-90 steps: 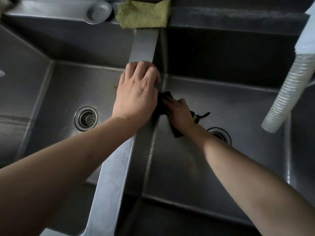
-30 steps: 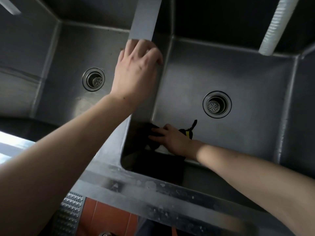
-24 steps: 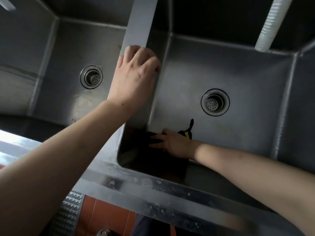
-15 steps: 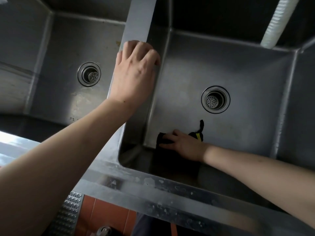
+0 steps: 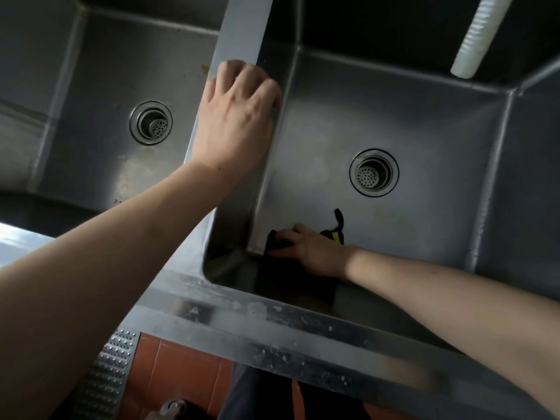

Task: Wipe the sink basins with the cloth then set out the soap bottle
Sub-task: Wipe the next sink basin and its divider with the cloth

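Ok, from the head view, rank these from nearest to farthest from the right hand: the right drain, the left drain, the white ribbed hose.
From the right hand, pressing the dark cloth in the right basin's near left corner:
1. Right drain, same basin, just beyond the hand.
2. Left drain, in the other basin, past the divider.
3. White ribbed hose, top right, at the back.

Black cloth with yellow tag and thin black loop [image 5: 303,268]: crumpled flat on floor of right stainless steel sink basin [image 5: 424,131], near-left corner, pressed under right grip [image 5: 315,251]; tag and loop stick out beyond grip toward drain. Left stainless steel sink basin [image 5: 91,86]: dull, smudged, across divider from that grip.
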The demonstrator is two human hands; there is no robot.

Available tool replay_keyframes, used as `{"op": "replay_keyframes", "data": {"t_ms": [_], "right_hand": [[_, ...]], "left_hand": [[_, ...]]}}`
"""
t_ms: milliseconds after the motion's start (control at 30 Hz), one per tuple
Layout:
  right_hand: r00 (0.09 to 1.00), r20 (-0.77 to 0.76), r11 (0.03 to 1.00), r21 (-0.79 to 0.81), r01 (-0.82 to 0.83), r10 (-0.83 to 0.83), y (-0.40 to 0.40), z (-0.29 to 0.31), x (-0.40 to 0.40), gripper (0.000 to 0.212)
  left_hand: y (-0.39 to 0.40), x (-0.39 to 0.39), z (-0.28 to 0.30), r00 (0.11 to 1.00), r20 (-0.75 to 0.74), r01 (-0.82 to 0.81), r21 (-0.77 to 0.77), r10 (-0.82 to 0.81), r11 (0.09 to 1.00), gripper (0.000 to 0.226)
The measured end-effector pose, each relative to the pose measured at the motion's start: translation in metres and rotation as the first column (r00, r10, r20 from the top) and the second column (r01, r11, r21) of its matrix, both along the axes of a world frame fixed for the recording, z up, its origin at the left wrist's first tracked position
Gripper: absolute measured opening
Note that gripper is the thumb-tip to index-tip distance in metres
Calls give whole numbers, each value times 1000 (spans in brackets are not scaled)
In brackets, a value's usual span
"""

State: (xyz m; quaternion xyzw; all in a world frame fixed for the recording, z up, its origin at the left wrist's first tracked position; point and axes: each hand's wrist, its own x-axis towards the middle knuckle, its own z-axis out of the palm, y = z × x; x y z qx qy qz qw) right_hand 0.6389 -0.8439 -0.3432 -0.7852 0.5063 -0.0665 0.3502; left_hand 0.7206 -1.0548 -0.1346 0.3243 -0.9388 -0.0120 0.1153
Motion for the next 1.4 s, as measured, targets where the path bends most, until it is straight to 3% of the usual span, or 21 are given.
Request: {"op": "replay_keyframes", "data": {"t_ms": [367, 500, 600, 667, 733, 800, 900, 967, 1033, 1167, 1300, 1400], "right_hand": [[993, -114, 988, 152, 0, 18, 92, 9, -96, 57], [989, -137, 997, 63, -46, 54, 75, 1, -80, 70], [993, -109, 999, -33, -38, 34, 40, -1, -51, 61], [997, -52, 994, -95, 44, -50, 11, 0, -33, 50], [978, -20, 970, -133, 204, -209, -19, -4, -28, 53], [912, -4, 896, -184, 403, -411, -44, -8, -39, 58], [714, -13, 695, -237, 678, -701, -70, -6, -82, 56], [581, -57, 576, -234, 783, -812, -79, -6, -112, 53], [540, -71, 541, -225, 811, -839, -80, -13, -126, 50], [715, -19, 684, -308, 661, -699, -53, -27, -100, 42], [908, 52, 847, -343, 407, -415, 4, -22, -52, 39], [985, 52, 932, -319, 170, -162, 22, -24, -36, 41]], "left_hand": [[3, 0, 1, 998, 60, 18, 6, -19, 1000, 25], [2, 1, 1, 999, 44, 2, 11, -3, 1000, 22], [2, 0, 1, 999, 51, 4, -3, -4, 1000, 23], [2, 1, -1, 998, 57, 1, -17, 0, 1000, 22], [2, 1, -3, 998, 65, 9, -27, -8, 1000, 21], [2, 2, -3, 998, 67, 15, -33, -13, 999, 20], [2, 2, -3, 998, 67, 2, -38, 1, 999, 21], [2, 1, -3, 998, 68, 4, -40, -1, 999, 21], [3, 1, -2, 998, 67, 5, -29, -3, 1000, 23], [3, 0, -1, 997, 83, 8, -28, -6, 1000, 23], [6, 1, 2, 996, 93, 14, -3, -13, 1000, 24], [5, 1, 2, 994, 105, 9, 10, -10, 1000, 24]]}}
